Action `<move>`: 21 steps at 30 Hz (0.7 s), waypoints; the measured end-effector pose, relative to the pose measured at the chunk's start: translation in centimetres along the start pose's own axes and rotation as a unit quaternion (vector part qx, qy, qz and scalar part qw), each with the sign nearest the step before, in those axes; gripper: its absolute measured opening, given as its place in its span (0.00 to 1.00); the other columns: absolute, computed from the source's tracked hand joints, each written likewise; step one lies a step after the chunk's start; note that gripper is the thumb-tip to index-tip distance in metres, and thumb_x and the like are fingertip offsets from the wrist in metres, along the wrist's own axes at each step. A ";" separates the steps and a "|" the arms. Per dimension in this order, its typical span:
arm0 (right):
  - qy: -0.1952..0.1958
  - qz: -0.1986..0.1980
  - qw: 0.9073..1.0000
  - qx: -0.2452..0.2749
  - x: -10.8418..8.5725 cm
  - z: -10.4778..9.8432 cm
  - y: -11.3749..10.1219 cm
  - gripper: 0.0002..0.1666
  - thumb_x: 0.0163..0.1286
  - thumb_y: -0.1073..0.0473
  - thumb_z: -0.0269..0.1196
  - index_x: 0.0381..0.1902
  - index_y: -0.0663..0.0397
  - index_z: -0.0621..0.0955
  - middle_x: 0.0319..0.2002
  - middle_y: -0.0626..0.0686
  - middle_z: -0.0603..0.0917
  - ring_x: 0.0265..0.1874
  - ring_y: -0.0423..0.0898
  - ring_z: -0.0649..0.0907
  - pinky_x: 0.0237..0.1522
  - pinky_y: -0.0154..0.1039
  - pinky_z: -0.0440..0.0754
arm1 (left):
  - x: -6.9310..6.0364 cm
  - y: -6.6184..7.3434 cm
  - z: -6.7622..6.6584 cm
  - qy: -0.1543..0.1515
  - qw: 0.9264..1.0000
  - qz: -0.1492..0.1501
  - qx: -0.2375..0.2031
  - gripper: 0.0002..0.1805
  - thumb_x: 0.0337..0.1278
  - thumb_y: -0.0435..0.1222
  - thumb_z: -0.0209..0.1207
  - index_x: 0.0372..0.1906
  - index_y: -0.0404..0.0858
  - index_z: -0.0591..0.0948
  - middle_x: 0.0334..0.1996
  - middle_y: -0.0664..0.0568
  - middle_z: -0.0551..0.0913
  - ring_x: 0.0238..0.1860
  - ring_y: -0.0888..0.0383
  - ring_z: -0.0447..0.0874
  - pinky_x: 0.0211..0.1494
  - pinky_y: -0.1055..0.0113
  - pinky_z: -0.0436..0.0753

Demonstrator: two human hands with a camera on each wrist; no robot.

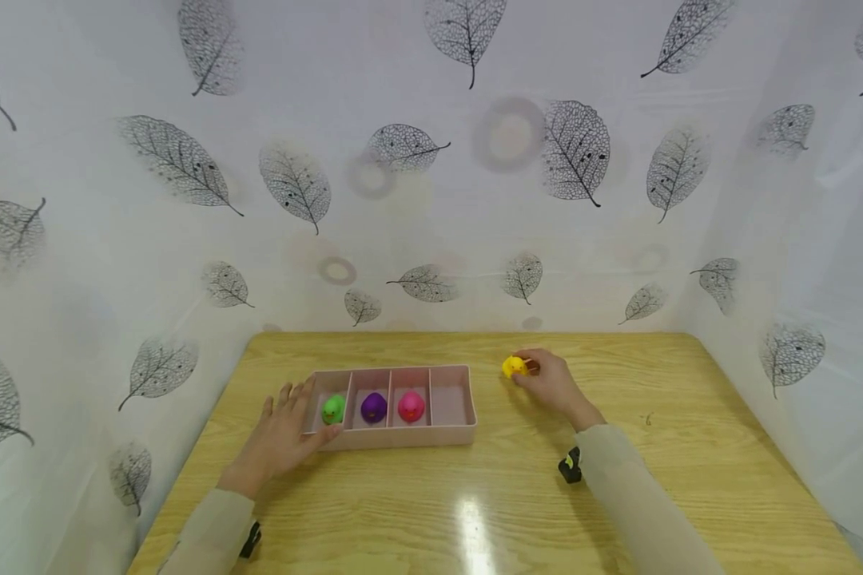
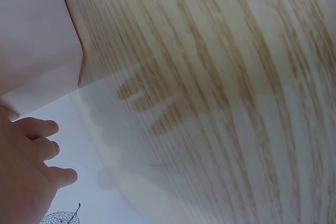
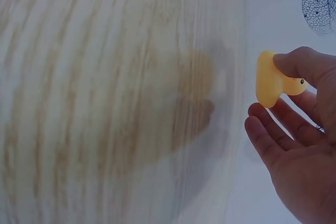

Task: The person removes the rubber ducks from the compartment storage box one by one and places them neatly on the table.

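A pale pink tray [image 1: 403,437] with a row of compartments lies left of the table's middle. From the left, its compartments hold a green rubber duck [image 1: 334,410], a purple rubber duck [image 1: 374,407] and a pink rubber duck [image 1: 411,406]; the rightmost has nothing in it. My left hand [image 1: 282,435] rests on the tray's left end, fingers spread and fairly straight, thumb along the front rim. To the right of the tray, my right hand [image 1: 552,389] pinches a yellow rubber duck [image 3: 269,80] between thumb and fingers; the right wrist view shows it off the tabletop.
The wood-grain table [image 1: 518,511] carries the tray. White sheeting [image 1: 431,231] printed with dark leaves hangs behind and along both sides of it. A black wrist device [image 1: 570,465] sits by the right cuff, and a similar one [image 1: 250,541] by the left.
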State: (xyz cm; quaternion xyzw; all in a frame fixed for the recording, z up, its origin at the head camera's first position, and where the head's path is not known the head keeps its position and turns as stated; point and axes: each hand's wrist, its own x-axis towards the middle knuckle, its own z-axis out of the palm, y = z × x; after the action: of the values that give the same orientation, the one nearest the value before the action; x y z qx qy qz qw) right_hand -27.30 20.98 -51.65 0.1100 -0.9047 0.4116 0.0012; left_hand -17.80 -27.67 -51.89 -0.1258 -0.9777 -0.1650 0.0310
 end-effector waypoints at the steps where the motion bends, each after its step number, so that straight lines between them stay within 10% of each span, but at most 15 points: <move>1: 0.001 -0.003 1.000 -0.004 0.0 0.1 0.1 0.28 0.70 0.64 0.69 0.65 0.69 0.79 0.61 0.70 0.83 0.55 0.66 0.85 0.61 0.59 0.86 | 0.0 0.1 -0.1 0.000 1.000 0.000 -0.001 0.56 0.71 0.65 0.55 0.85 0.33 0.49 0.81 0.30 0.61 0.80 0.24 0.55 0.79 0.22 0.51; 21: -0.013 0.014 1.000 -0.023 -0.1 0.5 1.0 0.29 0.71 0.62 0.69 0.67 0.67 0.79 0.61 0.69 0.84 0.55 0.64 0.86 0.57 0.57 0.88 | 0.0 -0.1 0.2 0.006 1.000 0.002 -0.006 0.56 0.70 0.65 0.56 0.85 0.34 0.48 0.81 0.31 0.61 0.80 0.24 0.54 0.79 0.23 0.51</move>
State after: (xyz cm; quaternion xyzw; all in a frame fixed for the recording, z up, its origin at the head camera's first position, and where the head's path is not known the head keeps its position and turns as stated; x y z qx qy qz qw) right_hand -27.36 21.24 -52.78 0.1022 -0.9153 0.3893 -0.0136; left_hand -17.79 -27.64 -52.15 -0.1268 -0.9763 -0.1717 0.0359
